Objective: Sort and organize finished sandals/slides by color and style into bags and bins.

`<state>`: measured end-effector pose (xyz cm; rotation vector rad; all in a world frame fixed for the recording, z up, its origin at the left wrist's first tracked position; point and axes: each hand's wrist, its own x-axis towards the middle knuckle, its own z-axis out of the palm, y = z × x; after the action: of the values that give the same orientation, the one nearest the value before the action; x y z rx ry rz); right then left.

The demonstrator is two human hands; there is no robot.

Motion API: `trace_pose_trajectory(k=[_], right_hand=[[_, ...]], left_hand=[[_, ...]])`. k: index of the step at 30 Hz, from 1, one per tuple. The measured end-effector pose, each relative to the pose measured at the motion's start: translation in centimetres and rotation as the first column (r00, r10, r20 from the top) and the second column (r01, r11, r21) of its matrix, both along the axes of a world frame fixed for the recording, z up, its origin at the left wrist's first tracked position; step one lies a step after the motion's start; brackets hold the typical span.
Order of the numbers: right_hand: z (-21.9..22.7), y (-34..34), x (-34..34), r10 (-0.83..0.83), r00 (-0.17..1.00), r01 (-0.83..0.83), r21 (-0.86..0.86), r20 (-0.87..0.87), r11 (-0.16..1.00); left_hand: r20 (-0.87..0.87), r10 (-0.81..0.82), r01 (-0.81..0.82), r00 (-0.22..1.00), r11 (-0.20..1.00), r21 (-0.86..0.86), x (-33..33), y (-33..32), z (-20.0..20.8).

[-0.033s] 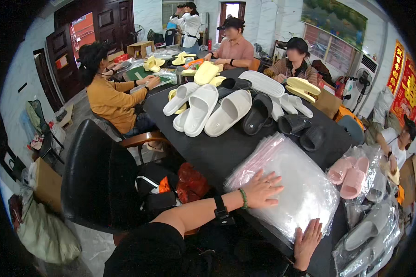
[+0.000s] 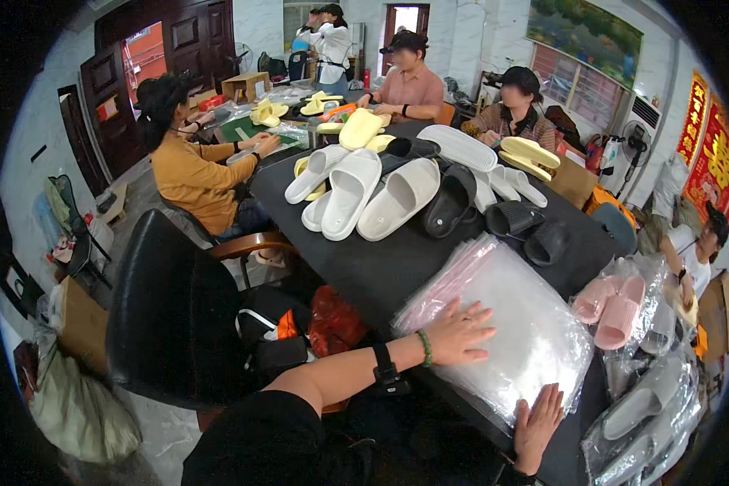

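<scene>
A thick stack of clear plastic bags (image 2: 514,316) with pinkish edges lies at the near end of the black table (image 2: 324,247). My left hand (image 2: 459,334) rests flat on the stack's left part, fingers spread. At the stack's near right corner lies my right hand (image 2: 538,425), fingers stretched out along the plastic and holding nothing. Past the bags is a pile of slide slippers: white ones (image 2: 356,194), a beige one (image 2: 400,198), black ones (image 2: 449,202) and yellow ones (image 2: 361,128).
Right of the stack are bagged pink slippers (image 2: 621,312) and bagged grey slippers (image 2: 644,405). A black chair (image 2: 174,316) stands at left, with a red plastic bag (image 2: 338,320) beside it. Several people sit round the table, one in an orange top (image 2: 190,182); another stands behind.
</scene>
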<state>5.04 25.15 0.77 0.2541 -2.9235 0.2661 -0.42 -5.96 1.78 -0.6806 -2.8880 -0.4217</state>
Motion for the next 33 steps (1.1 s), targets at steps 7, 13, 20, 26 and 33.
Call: trace_pose_trajectory(k=[7,13,20,26,33], right_hand=[[0.3,-0.3,0.3,-0.010,1.000,0.010,-0.015,0.005,1.000],[1.1,-0.7,0.5,-0.007,1.000,0.006,-0.028,-0.007,1.000],[0.5,-0.6,0.1,-0.001,1.000,0.001,-0.035,-0.015,0.999],[0.8,-0.7,0.3,-0.005,1.000,0.004,-0.041,-0.018,0.999],[0.3,-0.5,0.6,0.016,0.999,-0.017,-0.048,-0.036,0.999]], left_hand=[[-0.167,-0.027,0.026,0.986,1.000,-0.006,2.6,1.3,4.5],[-0.247,-0.184,0.211,0.951,0.973,0.088,3.4,5.0,1.1],[-0.104,-0.214,0.212,0.971,0.977,-0.033,2.6,4.5,-0.2],[-0.163,-0.231,0.232,0.959,0.973,-0.013,2.4,4.6,-0.9],[-0.090,-0.331,0.323,0.939,0.942,-0.095,3.3,3.4,1.5]])
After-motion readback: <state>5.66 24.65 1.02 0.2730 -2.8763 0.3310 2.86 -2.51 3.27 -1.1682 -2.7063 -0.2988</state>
